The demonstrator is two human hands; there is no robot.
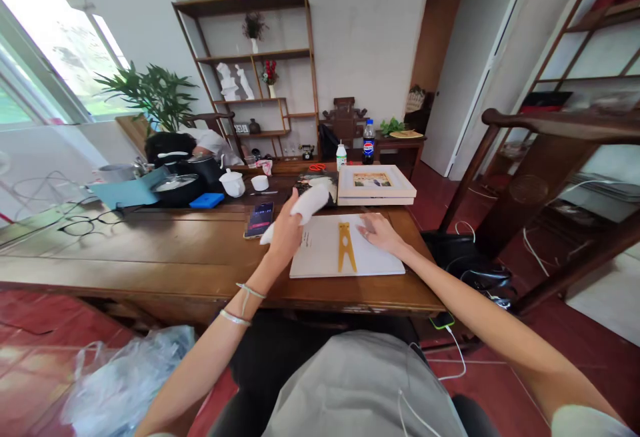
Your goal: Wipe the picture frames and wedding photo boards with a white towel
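My left hand (287, 229) is closed around a wad of white cloth or tissue (314, 201), raised over the left part of a flat white board (320, 260). Both ends of the wad stick out past my fingers. On the board lies a flat yellow piece (344, 260) with two legs and a hole in its middle. My right hand (381, 231) is on the board's right side, palm down with fingers extended and a little blurred. It is just right of the yellow piece and does not touch it.
Behind the board sit a white framed picture box (377, 198), a dark book (330, 193) and a cola bottle (369, 147). Left of it are a phone (260, 220), a white teapot (233, 183), a blue pad (207, 201) and black pans (176, 190). A wooden chair (545, 177) stands at right.
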